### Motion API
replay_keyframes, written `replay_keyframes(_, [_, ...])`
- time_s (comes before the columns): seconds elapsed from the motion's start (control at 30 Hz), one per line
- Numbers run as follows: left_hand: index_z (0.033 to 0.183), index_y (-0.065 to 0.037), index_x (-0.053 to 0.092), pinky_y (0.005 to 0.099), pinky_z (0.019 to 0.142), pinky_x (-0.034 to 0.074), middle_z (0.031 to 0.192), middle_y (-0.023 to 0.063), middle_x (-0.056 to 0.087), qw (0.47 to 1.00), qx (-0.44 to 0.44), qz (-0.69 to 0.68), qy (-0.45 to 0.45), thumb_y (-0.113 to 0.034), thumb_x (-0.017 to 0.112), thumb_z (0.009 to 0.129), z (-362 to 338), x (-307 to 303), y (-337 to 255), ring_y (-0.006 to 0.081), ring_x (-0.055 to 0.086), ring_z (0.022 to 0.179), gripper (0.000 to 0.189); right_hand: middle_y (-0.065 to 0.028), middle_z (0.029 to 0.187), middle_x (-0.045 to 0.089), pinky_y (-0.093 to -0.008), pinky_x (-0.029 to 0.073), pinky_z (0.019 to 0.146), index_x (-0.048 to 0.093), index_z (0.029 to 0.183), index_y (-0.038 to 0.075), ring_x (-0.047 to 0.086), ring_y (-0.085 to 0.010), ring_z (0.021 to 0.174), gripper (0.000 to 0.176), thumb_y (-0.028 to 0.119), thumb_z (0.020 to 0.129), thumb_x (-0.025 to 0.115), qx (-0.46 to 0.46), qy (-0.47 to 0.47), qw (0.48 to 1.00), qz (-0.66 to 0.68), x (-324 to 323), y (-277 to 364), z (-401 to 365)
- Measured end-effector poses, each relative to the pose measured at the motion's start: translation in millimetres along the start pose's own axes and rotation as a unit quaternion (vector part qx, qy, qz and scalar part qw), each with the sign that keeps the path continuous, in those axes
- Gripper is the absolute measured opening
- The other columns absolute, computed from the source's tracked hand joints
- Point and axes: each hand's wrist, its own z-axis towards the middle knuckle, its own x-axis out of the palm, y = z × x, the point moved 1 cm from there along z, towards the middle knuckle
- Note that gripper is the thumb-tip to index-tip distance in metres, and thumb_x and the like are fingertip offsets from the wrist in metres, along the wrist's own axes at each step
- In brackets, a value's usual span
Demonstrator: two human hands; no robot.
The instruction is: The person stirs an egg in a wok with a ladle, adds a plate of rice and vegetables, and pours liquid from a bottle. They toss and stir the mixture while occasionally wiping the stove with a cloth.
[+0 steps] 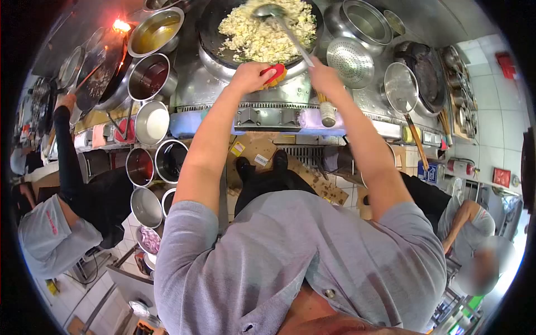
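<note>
A large dark wok [209, 34] sits on the stove in front of me, with a heap of chopped, pale yellow food with green bits [254, 36] in it. My left hand [249, 77] is closed on a red and yellow pot holder [274, 73] at the wok's near rim. The wok's handle, if there is one, is hidden beneath it. My right hand [326, 78] grips the long handle of a metal ladle [293, 39]. The ladle's bowl rests on or in the food toward the far side, slightly blurred.
A perforated strainer [350, 62] and a mesh skimmer [401, 86] lie to the right. Metal pots [152, 77] crowd the left side. Further left, a co-worker's hand [66, 101] is at another wok near a flame [121, 25]. Another person [466, 218] is at the right.
</note>
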Motion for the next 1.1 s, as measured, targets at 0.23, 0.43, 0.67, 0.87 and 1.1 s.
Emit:
replay_keyframes(0.23, [0.093,-0.018,0.073,0.0485,0.084,0.044,0.089,0.0086,0.071,0.995,-0.021,0.086,-0.041,-0.053,0.051,0.095,-7,20,-11,0.0315,0.066,0.088,0.041,-0.0260,0.099,0.068,-0.0502,0.051,0.080,0.047,0.142,0.011,0.065,-0.0445,0.093,0.048,0.025,0.097,0.053,-0.032,0.033,0.996,0.075,-18,14,-79])
replay_keyframes(0.43, [0.094,-0.018,0.073,0.0488,0.084,0.043,0.096,0.0102,0.071,0.996,-0.039,0.057,-0.059,-0.055,0.052,0.094,2,19,-9,0.0315,0.065,0.093,0.042,-0.0274,0.113,0.065,-0.0442,0.049,0.088,0.030,0.154,0.023,0.064,-0.0444,0.100,0.060,0.020,0.097,0.051,0.060,0.102,0.993,0.018,-126,50,-167])
replay_keyframes(0.67, [0.077,-0.013,0.071,0.0470,0.076,0.048,0.066,0.0094,0.068,0.988,0.015,0.109,-0.106,-0.051,0.056,0.092,-62,-63,-120,0.0314,0.067,0.067,0.043,-0.0208,0.116,0.065,-0.0426,0.049,0.087,0.041,0.149,0.025,0.065,-0.0386,0.099,0.061,0.014,0.091,0.056,0.028,0.243,0.966,-0.081,-274,81,-222])
replay_keyframes(0.87, [0.070,-0.013,0.070,0.0487,0.079,0.047,0.065,0.0101,0.066,0.976,0.039,0.106,-0.186,-0.045,0.058,0.092,-46,28,-66,0.0286,0.064,0.062,0.040,-0.0230,0.095,0.068,-0.0504,0.051,0.081,0.036,0.151,0.024,0.065,-0.0429,0.086,0.064,0.016,0.091,0.057,-0.050,0.116,0.987,-0.102,-128,61,-133])
replay_keyframes(1.1, [0.069,-0.017,0.069,0.0477,0.079,0.042,0.065,0.0114,0.066,0.985,0.060,0.132,-0.091,-0.050,0.055,0.093,-101,47,-62,0.0266,0.065,0.065,0.043,-0.0240,0.095,0.068,-0.0520,0.051,0.079,0.039,0.149,0.016,0.066,-0.0424,0.087,0.059,0.012,0.091,0.054,-0.013,0.073,0.994,-0.081,-89,77,-144])
